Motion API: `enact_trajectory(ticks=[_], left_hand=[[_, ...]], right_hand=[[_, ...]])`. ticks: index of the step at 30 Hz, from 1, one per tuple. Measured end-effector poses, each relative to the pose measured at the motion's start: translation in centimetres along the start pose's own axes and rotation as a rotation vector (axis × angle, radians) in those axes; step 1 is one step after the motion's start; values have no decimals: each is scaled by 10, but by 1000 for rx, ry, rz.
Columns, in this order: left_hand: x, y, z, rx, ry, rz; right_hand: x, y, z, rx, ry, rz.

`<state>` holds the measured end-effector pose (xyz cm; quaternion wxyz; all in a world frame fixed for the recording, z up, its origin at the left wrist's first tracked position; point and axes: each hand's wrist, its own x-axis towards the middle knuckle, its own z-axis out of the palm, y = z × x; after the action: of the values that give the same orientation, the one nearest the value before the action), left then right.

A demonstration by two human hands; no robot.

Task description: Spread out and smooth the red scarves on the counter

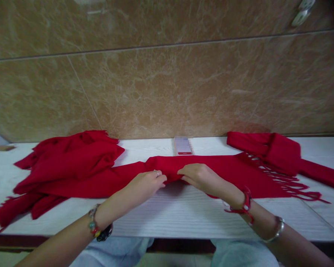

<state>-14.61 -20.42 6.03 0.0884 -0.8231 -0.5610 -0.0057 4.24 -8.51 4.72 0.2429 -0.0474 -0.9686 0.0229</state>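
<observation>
A long red fringed scarf (pixel 233 174) lies stretched across the white table (pixel 167 218). My left hand (pixel 146 183) and my right hand (pixel 200 176) sit side by side at its middle, fingers closed, each pinching the near edge of the cloth where it bunches into a fold. The scarf's fringe trails out to the right.
A crumpled pile of red scarves (pixel 72 155) lies at the left. A folded red scarf (pixel 275 150) lies at the back right. A small white and red card or box (pixel 183 146) stands against the brown marble wall (pixel 167 81) behind my hands.
</observation>
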Motion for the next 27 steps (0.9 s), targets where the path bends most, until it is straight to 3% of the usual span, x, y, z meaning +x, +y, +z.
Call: enact_trajectory(ticks=[3,6,9,12,18,22,27], left_hand=[[-18,10,8,77,-72,67],[-30,17,16,132,-75,55],[-34,14,19,107,-90,-27],[-33,0,17,36,-76,-167],[-24,-36,10,-100,175,-352],[-19,-51,7,-203,247,-202],[-17,-52,10,-219,209,-86]], right_hand=[[-15,-23,0,-112,-139,-56],[-35,-37,10,-253,-121,-8],[-58,-31,16,-303,-82,62],[-83,-7,11,-341,-106,104],[-135,53,-23,-410,-160,342],[-156,83,-54,-369,-161,488],[-145,107,-109,-267,-153,484]])
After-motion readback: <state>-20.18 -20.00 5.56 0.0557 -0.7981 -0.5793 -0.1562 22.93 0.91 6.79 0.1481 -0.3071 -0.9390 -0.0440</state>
